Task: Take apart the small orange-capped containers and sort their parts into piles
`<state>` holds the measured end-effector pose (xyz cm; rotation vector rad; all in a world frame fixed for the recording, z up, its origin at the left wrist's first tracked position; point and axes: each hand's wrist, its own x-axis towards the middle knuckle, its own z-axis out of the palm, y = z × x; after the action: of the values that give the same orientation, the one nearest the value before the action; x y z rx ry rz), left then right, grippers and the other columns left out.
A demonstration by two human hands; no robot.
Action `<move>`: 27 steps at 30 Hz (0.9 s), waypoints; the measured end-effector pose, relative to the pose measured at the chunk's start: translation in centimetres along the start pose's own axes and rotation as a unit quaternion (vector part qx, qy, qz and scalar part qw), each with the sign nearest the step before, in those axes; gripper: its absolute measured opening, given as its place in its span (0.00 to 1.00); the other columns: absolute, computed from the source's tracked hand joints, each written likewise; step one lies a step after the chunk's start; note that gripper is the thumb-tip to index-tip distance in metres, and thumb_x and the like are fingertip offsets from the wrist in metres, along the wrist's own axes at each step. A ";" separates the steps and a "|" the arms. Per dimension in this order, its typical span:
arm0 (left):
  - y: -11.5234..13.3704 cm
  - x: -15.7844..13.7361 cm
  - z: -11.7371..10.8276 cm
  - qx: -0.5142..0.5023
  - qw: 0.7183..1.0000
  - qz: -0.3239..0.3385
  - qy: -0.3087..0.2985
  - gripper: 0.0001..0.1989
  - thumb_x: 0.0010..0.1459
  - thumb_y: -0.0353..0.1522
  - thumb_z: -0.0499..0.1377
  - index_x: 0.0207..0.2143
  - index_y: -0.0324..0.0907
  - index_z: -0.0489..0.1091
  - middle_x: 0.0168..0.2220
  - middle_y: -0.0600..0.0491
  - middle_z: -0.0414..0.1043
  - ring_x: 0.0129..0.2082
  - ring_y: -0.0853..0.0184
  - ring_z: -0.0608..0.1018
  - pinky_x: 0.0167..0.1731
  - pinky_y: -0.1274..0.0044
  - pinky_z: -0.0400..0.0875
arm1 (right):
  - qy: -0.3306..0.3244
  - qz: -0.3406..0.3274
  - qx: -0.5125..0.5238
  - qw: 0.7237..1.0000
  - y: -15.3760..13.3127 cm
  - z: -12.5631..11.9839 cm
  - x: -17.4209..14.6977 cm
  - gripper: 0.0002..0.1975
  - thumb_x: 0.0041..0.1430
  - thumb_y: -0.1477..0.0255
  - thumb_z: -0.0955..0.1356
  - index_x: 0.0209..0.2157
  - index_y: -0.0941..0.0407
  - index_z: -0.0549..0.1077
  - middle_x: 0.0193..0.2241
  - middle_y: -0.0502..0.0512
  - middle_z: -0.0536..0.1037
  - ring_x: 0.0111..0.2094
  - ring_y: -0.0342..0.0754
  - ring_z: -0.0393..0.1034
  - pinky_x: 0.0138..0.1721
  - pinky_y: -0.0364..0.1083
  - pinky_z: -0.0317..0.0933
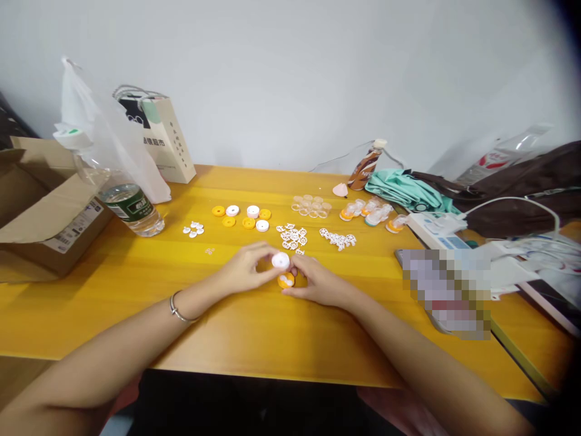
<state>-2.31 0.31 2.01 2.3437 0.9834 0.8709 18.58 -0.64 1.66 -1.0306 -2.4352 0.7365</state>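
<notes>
My left hand [249, 266] pinches a small white round cap [280, 261] between thumb and fingers, above the table. Just below that cap, an orange round cap [285, 280] with small white parts inside sits between the thumb and curled fingers of my right hand [315, 281]. Beyond my hands lie white spoked wheel pieces [294, 236] and a second heap of white pieces [337, 238]. Several loose orange and white caps [249, 224] rest farther left. Small white discs [193, 229] and tiny rings [209, 251] lie left of my left hand.
Clear cylinders [311, 206] and finished-looking capped pieces [367, 212] stand at the back. On the left are an open cardboard box [49, 224], a water bottle [129, 206] and a paper bag [170, 142]. A phone [442, 297], power strip [438, 230] and brown bottle [367, 165] occupy the right.
</notes>
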 end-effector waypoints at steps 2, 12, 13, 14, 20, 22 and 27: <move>-1.2 0.6 -1.0 0.041 0.995 -0.009 0.088 0.13 0.55 0.36 0.56 0.42 0.40 0.70 0.37 0.50 0.70 0.36 0.68 0.71 0.38 0.76 0.65 | -0.008 0.006 0.002 1.000 -0.2 -0.2 0.0 0.12 0.48 0.68 0.71 0.33 0.56 0.66 0.31 0.50 0.70 0.33 0.45 0.64 0.37 0.46 0.57; -6.5 2.9 -3.4 0.176 0.960 -0.149 0.160 0.12 0.54 0.36 0.56 0.38 0.41 0.72 0.33 0.51 0.70 0.34 0.65 0.72 0.38 0.74 0.66 | -0.020 0.020 -0.006 1.000 -0.3 -0.1 0.0 0.12 0.49 0.68 0.69 0.35 0.55 0.66 0.32 0.51 0.69 0.34 0.45 0.63 0.38 0.45 0.55; -6.6 2.9 -3.4 0.175 0.960 -0.155 0.155 0.12 0.53 0.36 0.56 0.38 0.40 0.71 0.32 0.51 0.70 0.34 0.65 0.73 0.37 0.74 0.66 | -0.021 0.020 -0.007 1.000 -0.3 -0.1 0.0 0.12 0.49 0.68 0.69 0.35 0.56 0.66 0.32 0.51 0.69 0.34 0.45 0.63 0.39 0.45 0.55; -6.8 3.0 -3.3 0.170 0.960 -0.160 0.154 0.13 0.53 0.36 0.57 0.39 0.39 0.70 0.33 0.50 0.71 0.34 0.64 0.73 0.37 0.74 0.66 | -0.022 0.020 -0.008 1.000 -0.3 -0.1 0.0 0.12 0.49 0.68 0.69 0.35 0.56 0.66 0.32 0.51 0.69 0.34 0.45 0.63 0.39 0.45 0.55; -7.4 2.9 -3.0 0.111 0.961 -0.186 0.171 0.19 0.52 0.35 0.59 0.46 0.38 0.65 0.39 0.48 0.74 0.40 0.63 0.75 0.40 0.74 0.68 | -0.022 0.022 -0.009 0.999 -0.2 0.0 0.1 0.12 0.49 0.67 0.70 0.35 0.55 0.66 0.32 0.51 0.69 0.34 0.45 0.62 0.39 0.45 0.55; -7.5 2.9 -3.1 0.099 0.962 -0.189 0.169 0.19 0.52 0.35 0.59 0.47 0.39 0.64 0.41 0.47 0.74 0.41 0.62 0.75 0.40 0.73 0.69 | -0.024 0.021 -0.008 0.999 -0.1 0.0 0.1 0.13 0.49 0.66 0.70 0.35 0.56 0.66 0.32 0.51 0.68 0.34 0.45 0.62 0.38 0.45 0.55; -6.1 2.5 -3.0 0.145 0.969 -0.073 0.188 0.17 0.56 0.36 0.56 0.47 0.40 0.65 0.47 0.47 0.69 0.48 0.61 0.71 0.48 0.69 0.64 | -0.031 0.018 -0.003 0.999 0.2 0.0 0.1 0.16 0.48 0.63 0.71 0.36 0.56 0.66 0.32 0.51 0.68 0.34 0.45 0.62 0.38 0.45 0.55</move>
<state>-5.86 6.55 1.29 2.3438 1.5084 1.2104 18.62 -0.42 1.55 -1.0720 -2.4782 0.7831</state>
